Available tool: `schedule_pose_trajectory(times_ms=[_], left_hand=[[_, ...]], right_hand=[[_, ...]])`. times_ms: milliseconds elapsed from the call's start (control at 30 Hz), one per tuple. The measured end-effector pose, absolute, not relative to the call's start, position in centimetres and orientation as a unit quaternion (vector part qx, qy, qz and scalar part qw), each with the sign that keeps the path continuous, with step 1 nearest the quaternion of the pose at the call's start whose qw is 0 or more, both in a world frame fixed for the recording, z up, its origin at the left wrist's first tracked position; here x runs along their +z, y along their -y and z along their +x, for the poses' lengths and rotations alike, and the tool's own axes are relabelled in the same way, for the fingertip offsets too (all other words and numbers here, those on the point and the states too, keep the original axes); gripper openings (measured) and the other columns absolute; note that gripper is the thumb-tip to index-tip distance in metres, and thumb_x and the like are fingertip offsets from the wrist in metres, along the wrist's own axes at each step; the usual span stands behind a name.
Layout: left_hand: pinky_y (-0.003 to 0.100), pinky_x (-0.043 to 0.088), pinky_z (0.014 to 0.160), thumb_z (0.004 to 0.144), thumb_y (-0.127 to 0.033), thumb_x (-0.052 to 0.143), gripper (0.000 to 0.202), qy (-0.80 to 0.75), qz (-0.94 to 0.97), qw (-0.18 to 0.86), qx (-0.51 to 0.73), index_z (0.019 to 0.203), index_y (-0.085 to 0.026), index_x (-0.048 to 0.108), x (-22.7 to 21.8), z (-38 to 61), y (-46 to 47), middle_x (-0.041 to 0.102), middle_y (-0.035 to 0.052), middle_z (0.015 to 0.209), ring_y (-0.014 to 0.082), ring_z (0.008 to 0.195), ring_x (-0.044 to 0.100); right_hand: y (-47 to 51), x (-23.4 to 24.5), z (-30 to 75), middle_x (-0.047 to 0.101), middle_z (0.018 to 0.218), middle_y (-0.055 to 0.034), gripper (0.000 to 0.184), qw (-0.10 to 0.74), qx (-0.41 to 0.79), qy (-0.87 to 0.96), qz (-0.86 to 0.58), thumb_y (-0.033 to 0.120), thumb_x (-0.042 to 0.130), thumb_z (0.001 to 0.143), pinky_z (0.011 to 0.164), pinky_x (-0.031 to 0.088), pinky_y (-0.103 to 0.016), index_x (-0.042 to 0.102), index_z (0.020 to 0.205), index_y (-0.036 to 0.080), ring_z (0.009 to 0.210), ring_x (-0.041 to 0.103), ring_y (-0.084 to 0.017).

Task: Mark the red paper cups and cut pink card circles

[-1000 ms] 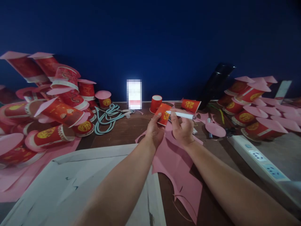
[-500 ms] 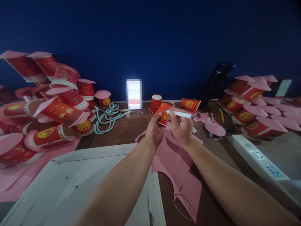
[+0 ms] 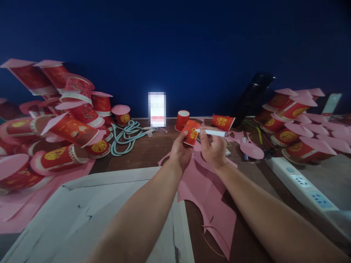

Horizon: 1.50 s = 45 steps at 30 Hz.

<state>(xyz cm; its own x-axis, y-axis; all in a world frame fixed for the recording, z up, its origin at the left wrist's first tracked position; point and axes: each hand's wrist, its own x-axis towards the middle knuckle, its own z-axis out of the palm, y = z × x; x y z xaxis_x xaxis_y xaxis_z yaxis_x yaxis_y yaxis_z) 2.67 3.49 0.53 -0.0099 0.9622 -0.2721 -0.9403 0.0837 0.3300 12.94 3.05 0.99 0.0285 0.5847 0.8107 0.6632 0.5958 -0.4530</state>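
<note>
My left hand (image 3: 179, 150) is closed round a red paper cup (image 3: 191, 132) with gold print, held tilted above the table. My right hand (image 3: 214, 149) grips a white pen-like stick (image 3: 212, 133) whose tip touches the cup's side. Both hands hover over a cut sheet of pink paper (image 3: 204, 186) on the brown table (image 3: 145, 151).
Piles of red cups with pink paper lids lie at the left (image 3: 63, 131) and right (image 3: 293, 124). A lit phone (image 3: 157, 109), a blue cord (image 3: 126, 136), two loose red cups (image 3: 182, 119), a white power strip (image 3: 301, 182), a white board (image 3: 90, 215) and a black cylinder (image 3: 252, 96) surround the hands.
The hands, cup and stick have barely shifted; the view moved slightly.
</note>
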Motion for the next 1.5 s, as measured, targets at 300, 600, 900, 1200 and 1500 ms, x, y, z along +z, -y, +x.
schedule_pose_trajectory(times_ms=[300, 600, 900, 1200, 1500], left_hand=[[0.026, 0.051, 0.086, 0.077, -0.010, 0.059, 0.013, -0.220, 0.025, 0.704, 0.675, 0.088, -0.011, 0.066, 0.49, 2.49, -3.51, 0.071, 0.0083, 0.089, 0.0145, 0.084, 0.067], [0.028, 0.050, 0.088, 0.076, -0.011, 0.060, 0.014, -0.213, 0.029, 0.702, 0.679, 0.089, -0.012, 0.065, 0.21, 2.49, -3.65, 0.071, 0.0085, 0.091, 0.0156, 0.088, 0.066], [0.027, 0.050, 0.089, 0.075, -0.011, 0.060, 0.014, -0.224, 0.029, 0.699, 0.678, 0.087, -0.013, 0.066, 0.40, 2.49, -3.54, 0.071, 0.0080, 0.093, 0.0166, 0.096, 0.065], [0.027, 0.050, 0.089, 0.074, -0.012, 0.061, 0.013, -0.213, 0.037, 0.700, 0.681, 0.087, -0.013, 0.066, 0.13, 2.45, -3.60, 0.071, 0.0079, 0.093, 0.0169, 0.097, 0.065], [0.031, 0.048, 0.094, 0.073, -0.012, 0.062, 0.015, -0.217, 0.047, 0.688, 0.691, 0.088, -0.013, 0.065, -0.11, 2.61, -3.93, 0.070, 0.0088, 0.094, 0.0183, 0.099, 0.065]], right_hand=[[-3.02, 1.00, 12.93, 0.071, 0.089, -0.0079, 0.021, 0.558, -0.035, 0.695, -0.451, 0.033, 0.050, 0.090, 0.078, 0.052, -0.035, 0.067, 0.091, 0.020, 0.081, 0.065, -0.020], [-2.99, 1.06, 12.90, 0.071, 0.089, -0.0070, 0.020, 0.558, -0.038, 0.693, -0.454, 0.032, 0.051, 0.090, 0.078, 0.052, -0.033, 0.067, 0.092, 0.020, 0.082, 0.066, -0.019], [-2.90, 1.12, 12.84, 0.071, 0.089, -0.0079, 0.025, 0.557, -0.032, 0.689, -0.463, 0.037, 0.049, 0.090, 0.078, 0.052, -0.036, 0.067, 0.091, 0.021, 0.082, 0.065, -0.021], [-2.81, 1.17, 12.85, 0.071, 0.091, -0.0086, 0.024, 0.551, -0.032, 0.689, -0.469, 0.036, 0.049, 0.090, 0.082, 0.051, -0.037, 0.067, 0.090, 0.020, 0.085, 0.065, -0.021], [-3.14, 0.90, 13.00, 0.070, 0.095, -0.0082, 0.022, 0.557, -0.022, 0.697, -0.451, 0.033, 0.049, 0.090, 0.083, 0.051, -0.037, 0.065, 0.096, 0.020, 0.089, 0.065, -0.021]])
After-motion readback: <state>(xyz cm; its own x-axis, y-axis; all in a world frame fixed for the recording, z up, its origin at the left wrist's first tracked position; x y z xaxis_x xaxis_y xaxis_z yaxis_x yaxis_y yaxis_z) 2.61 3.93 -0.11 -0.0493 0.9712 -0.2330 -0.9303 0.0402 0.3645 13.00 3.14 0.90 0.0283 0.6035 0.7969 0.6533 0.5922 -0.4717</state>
